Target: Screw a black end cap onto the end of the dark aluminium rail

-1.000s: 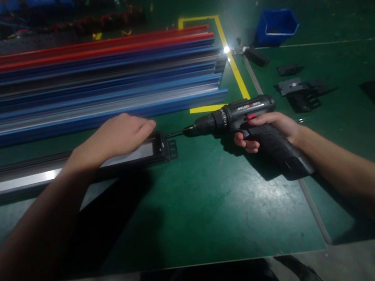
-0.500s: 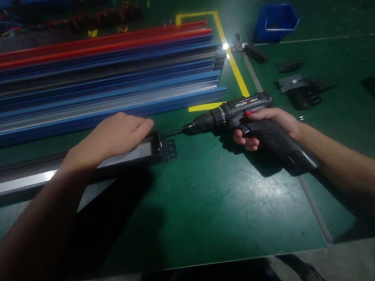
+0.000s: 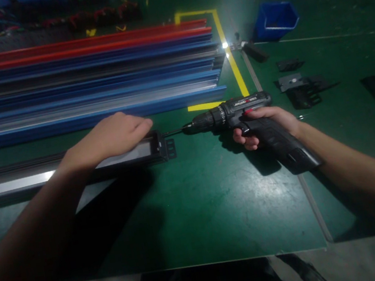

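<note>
My right hand [image 3: 266,124] is wrapped round the grip of a black cordless drill [image 3: 241,117], held level. Its bit points left and meets the black end bracket [image 3: 166,146] of a long black and silver rail [image 3: 12,180] lying on the green table. My left hand [image 3: 115,135] lies palm down on the rail's right end, fingers together and curved over its far edge, pressing on it. The two hands are about a drill's length apart.
A stack of long blue, grey and red profiles [image 3: 85,80] lies behind the rail. A blue bin [image 3: 275,19] stands at the back right, with black metal brackets [image 3: 298,89] scattered near it. Yellow tape [image 3: 233,67] marks the table. The table's front edge [image 3: 193,265] is near me.
The drill and my right hand have shifted very slightly left and up towards the bracket. My left hand stays on the rail.
</note>
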Action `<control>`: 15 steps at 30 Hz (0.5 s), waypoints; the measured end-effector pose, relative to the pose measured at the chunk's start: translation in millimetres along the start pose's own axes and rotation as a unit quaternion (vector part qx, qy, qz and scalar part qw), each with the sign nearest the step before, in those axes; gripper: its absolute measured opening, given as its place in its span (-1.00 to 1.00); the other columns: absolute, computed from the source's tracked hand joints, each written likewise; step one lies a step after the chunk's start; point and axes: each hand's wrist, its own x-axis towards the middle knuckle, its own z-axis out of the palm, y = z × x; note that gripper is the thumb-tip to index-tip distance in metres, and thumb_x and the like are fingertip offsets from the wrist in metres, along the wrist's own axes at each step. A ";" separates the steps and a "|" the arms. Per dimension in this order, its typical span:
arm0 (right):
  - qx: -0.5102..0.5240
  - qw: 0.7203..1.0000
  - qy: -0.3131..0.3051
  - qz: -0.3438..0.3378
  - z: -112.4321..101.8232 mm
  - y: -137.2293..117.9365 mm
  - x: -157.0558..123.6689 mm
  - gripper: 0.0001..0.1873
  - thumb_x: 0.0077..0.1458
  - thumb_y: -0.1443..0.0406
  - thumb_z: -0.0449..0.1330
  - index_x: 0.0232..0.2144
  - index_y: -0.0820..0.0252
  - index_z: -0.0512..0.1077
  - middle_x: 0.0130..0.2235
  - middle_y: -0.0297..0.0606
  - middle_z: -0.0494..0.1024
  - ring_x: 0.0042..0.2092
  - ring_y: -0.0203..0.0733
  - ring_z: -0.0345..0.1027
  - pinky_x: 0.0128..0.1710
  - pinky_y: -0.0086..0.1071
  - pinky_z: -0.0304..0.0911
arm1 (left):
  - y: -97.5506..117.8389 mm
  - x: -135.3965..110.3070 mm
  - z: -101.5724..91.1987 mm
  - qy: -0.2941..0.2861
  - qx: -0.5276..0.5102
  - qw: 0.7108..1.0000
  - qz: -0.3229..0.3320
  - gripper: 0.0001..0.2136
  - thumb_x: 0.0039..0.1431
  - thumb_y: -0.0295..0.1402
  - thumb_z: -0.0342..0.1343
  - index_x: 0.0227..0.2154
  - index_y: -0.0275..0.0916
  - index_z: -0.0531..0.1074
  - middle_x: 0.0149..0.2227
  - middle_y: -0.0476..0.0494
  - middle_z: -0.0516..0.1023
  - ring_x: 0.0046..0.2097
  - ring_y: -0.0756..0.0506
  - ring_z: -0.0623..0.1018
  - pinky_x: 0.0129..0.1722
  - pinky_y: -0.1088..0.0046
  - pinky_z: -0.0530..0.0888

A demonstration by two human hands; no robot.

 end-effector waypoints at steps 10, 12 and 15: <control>-0.005 1.000 -0.018 0.017 -8.3 -1.1 0.1 -0.60 0.32 0.08 0.17 -0.03 0.32 0.41 -0.17 -0.06 0.62 -0.28 -0.13 0.48 -0.16 -0.19 0.47 | 3.7 0.3 -2.6 -0.013 -0.002 1.000 -0.004 -0.41 0.41 -0.01 -0.29 -0.28 -0.21 0.63 -0.27 -0.22 0.66 -0.30 -0.19 0.56 -0.24 0.30 0.40; -0.006 1.000 -0.008 0.018 -9.4 -1.4 0.1 -0.59 0.32 0.07 0.17 -0.03 0.33 0.41 -0.17 -0.05 0.62 -0.28 -0.13 0.48 -0.16 -0.20 0.46 | 4.5 -0.3 -3.2 -0.012 -0.013 1.000 -0.006 -0.40 0.41 -0.01 -0.28 -0.28 -0.21 0.64 -0.26 -0.23 0.66 -0.29 -0.20 0.56 -0.21 0.28 0.42; -0.007 1.000 0.007 0.019 -8.4 -1.7 0.1 -0.60 0.32 0.07 0.17 -0.03 0.33 0.42 -0.18 -0.05 0.62 -0.30 -0.13 0.47 -0.18 -0.20 0.45 | 5.3 -1.0 -3.6 -0.012 -0.023 1.000 -0.006 -0.40 0.40 -0.01 -0.28 -0.26 -0.22 0.66 -0.25 -0.24 0.66 -0.27 -0.21 0.57 -0.15 0.24 0.45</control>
